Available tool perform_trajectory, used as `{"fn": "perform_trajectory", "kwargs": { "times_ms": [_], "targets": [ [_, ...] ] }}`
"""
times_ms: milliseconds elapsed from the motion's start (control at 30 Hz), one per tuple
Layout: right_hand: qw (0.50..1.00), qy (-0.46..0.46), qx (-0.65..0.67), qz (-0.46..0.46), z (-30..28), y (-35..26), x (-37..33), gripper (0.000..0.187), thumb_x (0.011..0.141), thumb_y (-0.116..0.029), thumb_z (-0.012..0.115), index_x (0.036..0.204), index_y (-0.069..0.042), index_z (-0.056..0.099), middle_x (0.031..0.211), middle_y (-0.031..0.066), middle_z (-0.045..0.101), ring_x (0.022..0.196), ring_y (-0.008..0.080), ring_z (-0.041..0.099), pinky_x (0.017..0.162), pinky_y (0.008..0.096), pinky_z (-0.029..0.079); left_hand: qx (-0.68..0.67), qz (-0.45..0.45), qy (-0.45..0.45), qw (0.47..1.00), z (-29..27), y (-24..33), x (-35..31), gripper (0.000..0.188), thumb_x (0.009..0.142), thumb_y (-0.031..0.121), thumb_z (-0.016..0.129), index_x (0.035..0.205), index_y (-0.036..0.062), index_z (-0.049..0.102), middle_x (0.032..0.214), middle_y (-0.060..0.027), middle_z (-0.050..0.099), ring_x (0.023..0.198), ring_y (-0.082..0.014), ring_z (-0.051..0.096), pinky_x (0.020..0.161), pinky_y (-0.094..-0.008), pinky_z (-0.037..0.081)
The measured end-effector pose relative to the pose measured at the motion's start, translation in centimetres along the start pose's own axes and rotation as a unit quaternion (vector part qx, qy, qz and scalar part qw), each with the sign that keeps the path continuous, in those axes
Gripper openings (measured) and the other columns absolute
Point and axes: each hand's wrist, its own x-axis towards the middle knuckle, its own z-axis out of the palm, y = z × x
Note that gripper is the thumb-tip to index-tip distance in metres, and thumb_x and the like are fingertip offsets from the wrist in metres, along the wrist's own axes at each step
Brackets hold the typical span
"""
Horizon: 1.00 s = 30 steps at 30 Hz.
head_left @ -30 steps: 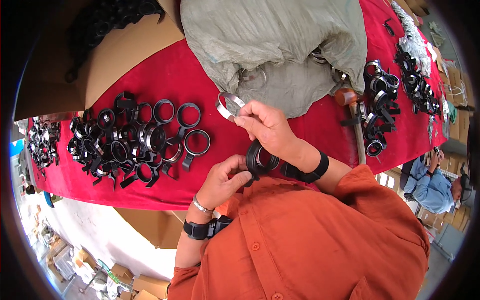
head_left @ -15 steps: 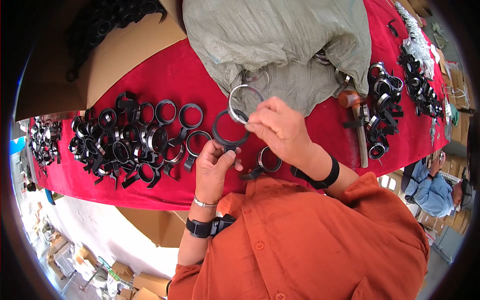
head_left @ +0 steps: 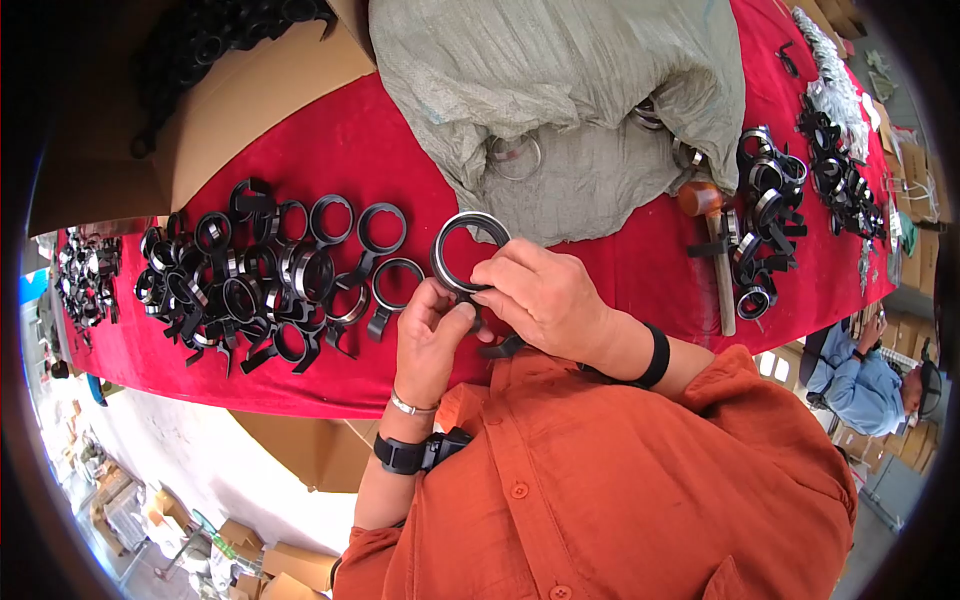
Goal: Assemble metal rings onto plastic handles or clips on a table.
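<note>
My left hand point(head_left: 428, 335) grips the stem of a black ring bracket point(head_left: 456, 286), its ring upright above my fingers. A thin silver metal ring point(head_left: 437, 250) lies against the face of that ring, lined up with it. My right hand point(head_left: 550, 295) pinches the right side of the two rings between thumb and fingers; whether the metal ring is seated inside cannot be told. Left of my hands is a pile of black ring brackets point(head_left: 245, 290), several with silver rings in them. Another bracket point(head_left: 503, 347) lies partly hidden under my right wrist.
A grey-green woven sack point(head_left: 560, 80) with metal rings at its mouth sits on the red cloth point(head_left: 640, 290). A mallet point(head_left: 699, 198) lies at right beside more brackets point(head_left: 765, 185). A cardboard box point(head_left: 260, 110) stands far left. A person in blue point(head_left: 865, 385) is at far right.
My right hand has moved down and slightly left, bringing the silver ring from above the black ring onto its face. The left hand stays nearly in place.
</note>
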Motion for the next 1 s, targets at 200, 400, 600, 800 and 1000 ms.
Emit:
{"fn": "perform_trajectory", "kwargs": {
  "times_ms": [200, 400, 600, 800, 1000],
  "targets": [
    [0.997, -0.024, 0.067, 0.013, 0.2, -0.4, -0.2, 0.010, 0.074, -0.006, 0.064, 0.082, -0.005, 0.057, 0.081, 0.0070, 0.051, 0.064, 0.0228, 0.058, 0.052, 0.0322, 0.047, -0.019, 0.026, 0.029, 0.999, -0.4, -0.3, -0.1, 0.018, 0.092, 0.017, 0.044, 0.094, 0.0014, 0.052, 0.082, -0.0074, 0.060, 0.063, -0.0140, 0.057, 0.054, -0.0261, 0.048],
    [0.987, 0.081, 0.138, 0.026, -1.1, 0.6, 0.7, 0.011, 0.079, -0.005, 0.062, 0.089, -0.004, 0.059, 0.078, 0.0087, 0.055, 0.063, 0.0176, 0.056, 0.055, 0.0269, 0.044, -0.037, 0.035, 0.050, 0.997, 0.0, 0.4, -0.4, 0.031, 0.093, 0.029, 0.042, 0.091, -0.0003, 0.051, 0.076, -0.0149, 0.060, 0.053, -0.0162, 0.054, 0.046, -0.0234, 0.043],
    [0.875, -0.046, 0.364, 0.316, -1.4, 1.4, 1.6, 0.021, 0.086, -0.022, 0.059, 0.089, -0.001, 0.059, 0.067, 0.0011, 0.054, 0.051, 0.0064, 0.049, 0.046, 0.0225, 0.039, -0.052, 0.041, 0.041, 0.997, -0.1, 0.2, -0.6, 0.031, 0.093, 0.028, 0.041, 0.088, -0.0006, 0.054, 0.069, -0.0090, 0.060, 0.049, -0.0109, 0.052, 0.044, -0.0218, 0.042],
    [0.874, -0.062, 0.363, 0.317, -1.3, 0.7, 1.2, 0.025, 0.089, -0.025, 0.054, 0.089, 0.000, 0.058, 0.064, -0.0010, 0.052, 0.049, 0.0052, 0.048, 0.044, 0.0213, 0.038, 0.007, 0.039, 0.081, 0.996, 0.0, 0.8, -0.7, 0.038, 0.093, 0.032, 0.039, 0.075, 0.0011, 0.053, 0.057, -0.0059, 0.055, 0.040, -0.0096, 0.046, 0.036, -0.0210, 0.035],
    [0.820, -0.057, 0.427, 0.377, 0.2, 1.9, 0.4, 0.027, 0.089, -0.024, 0.055, 0.097, 0.002, 0.056, 0.069, -0.0001, 0.054, 0.053, 0.0056, 0.050, 0.046, 0.0205, 0.040, 0.048, -0.006, 0.148, 0.988, 0.4, 0.1, -0.2, 0.044, 0.093, 0.033, 0.036, 0.066, 0.0030, 0.051, 0.051, -0.0043, 0.052, 0.035, -0.0081, 0.040, 0.033, -0.0207, 0.030]
  ]
}}
